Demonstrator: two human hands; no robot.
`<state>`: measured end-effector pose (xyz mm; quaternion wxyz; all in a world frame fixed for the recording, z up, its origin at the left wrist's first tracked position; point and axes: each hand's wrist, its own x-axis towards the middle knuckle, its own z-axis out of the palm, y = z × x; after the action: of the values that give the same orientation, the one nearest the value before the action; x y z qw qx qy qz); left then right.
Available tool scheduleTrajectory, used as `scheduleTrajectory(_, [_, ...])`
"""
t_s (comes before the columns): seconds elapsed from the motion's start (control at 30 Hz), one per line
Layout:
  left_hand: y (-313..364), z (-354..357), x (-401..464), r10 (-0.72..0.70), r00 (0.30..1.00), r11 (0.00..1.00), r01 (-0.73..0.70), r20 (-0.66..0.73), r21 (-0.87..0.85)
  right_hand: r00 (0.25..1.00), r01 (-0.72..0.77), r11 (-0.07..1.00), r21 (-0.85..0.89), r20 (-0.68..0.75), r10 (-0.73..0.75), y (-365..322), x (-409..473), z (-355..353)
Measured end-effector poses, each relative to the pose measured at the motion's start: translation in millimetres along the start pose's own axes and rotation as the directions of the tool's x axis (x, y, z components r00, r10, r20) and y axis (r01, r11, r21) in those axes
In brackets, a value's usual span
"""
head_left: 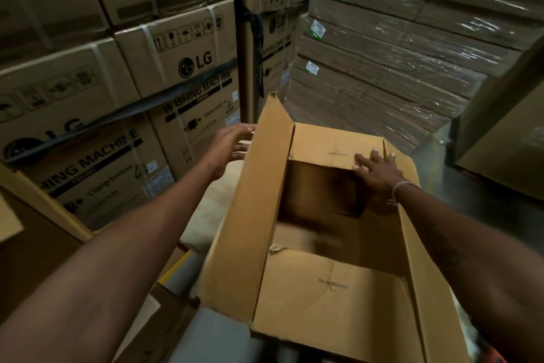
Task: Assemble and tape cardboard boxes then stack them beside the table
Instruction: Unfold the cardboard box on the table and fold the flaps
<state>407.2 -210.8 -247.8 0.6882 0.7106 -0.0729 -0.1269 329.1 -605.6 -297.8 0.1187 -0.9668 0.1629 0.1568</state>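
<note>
A brown cardboard box [253, 215] stands in front of me with its flaps unfolded and its dark inside showing. The long left flap stands upright, and the near and far short flaps lean inward. My left hand [228, 146] reaches behind the outer face of the upright left flap with straight fingers, its fingertips partly hidden by the cardboard. My right hand [378, 170] presses flat with spread fingers on the far short flap near the box's right corner. A pale band circles my right wrist.
Stacked washing machine cartons [123, 92] fill the left and back. A wrapped pallet of flat cardboard [382, 62] stands at the back right. Another large carton [506, 139] is at the right edge. A pale surface [212, 209] lies under the box's left side.
</note>
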Motion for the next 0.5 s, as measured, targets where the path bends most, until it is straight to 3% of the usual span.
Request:
scheduleTrajectory(0.1, [8, 34, -1, 0.063, 0.982, 0.996, -0.073, 0.179, 0.052, 0.999, 0.013, 1.0, -0.027, 0.034, -0.012, -3, -7, -2])
scheduleTrajectory(0.23, [-8, 91, -4, 0.105, 0.94, 0.926, -0.212, 0.325, 0.313, 0.998, 0.035, 0.999, -0.037, 0.049, -0.034, -1, -10, -1])
scheduleTrajectory(0.3, [-24, 114, -6, 0.043, 0.916, 0.775, -0.282, 0.399, 0.565, 0.998, 0.054, 0.998, -0.022, 0.031, -0.053, 4, -13, 2])
scheduleTrajectory(0.37, [-38, 132, -10, -0.062, 0.901, 0.54, -0.333, 0.43, 0.773, 0.998, 0.069, 0.998, 0.004, 0.01, -0.069, 11, -19, 6])
scheduleTrajectory(0.5, [-64, 155, -25, -0.112, 0.904, 0.236, -0.38, 0.413, 0.894, 0.993, 0.078, 0.983, 0.168, -0.096, -0.062, 26, -40, 20])
